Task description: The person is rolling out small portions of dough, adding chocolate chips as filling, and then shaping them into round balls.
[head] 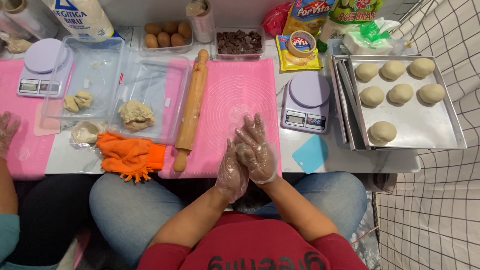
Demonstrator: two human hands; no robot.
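Both my hands wear clear plastic gloves and are pressed together over the near edge of a pink silicone mat (235,90). My right hand (257,147) lies on top of my left hand (231,172), palms cupped around a piece of pale dough that is almost hidden between them. A wooden rolling pin (191,107) lies along the mat's left edge. To the right stands a lilac kitchen scale (306,102), and beyond it a metal tray (430,132) carries several round dough balls (382,132).
A clear plastic tub (165,75) holds a dough lump (136,115), with an orange cloth (129,156) below it. Eggs (167,34), chocolate pieces (240,42), a blue scraper (310,154) and food packets sit around. Another person's gloved hand (7,131) rests at far left by a second scale (42,67).
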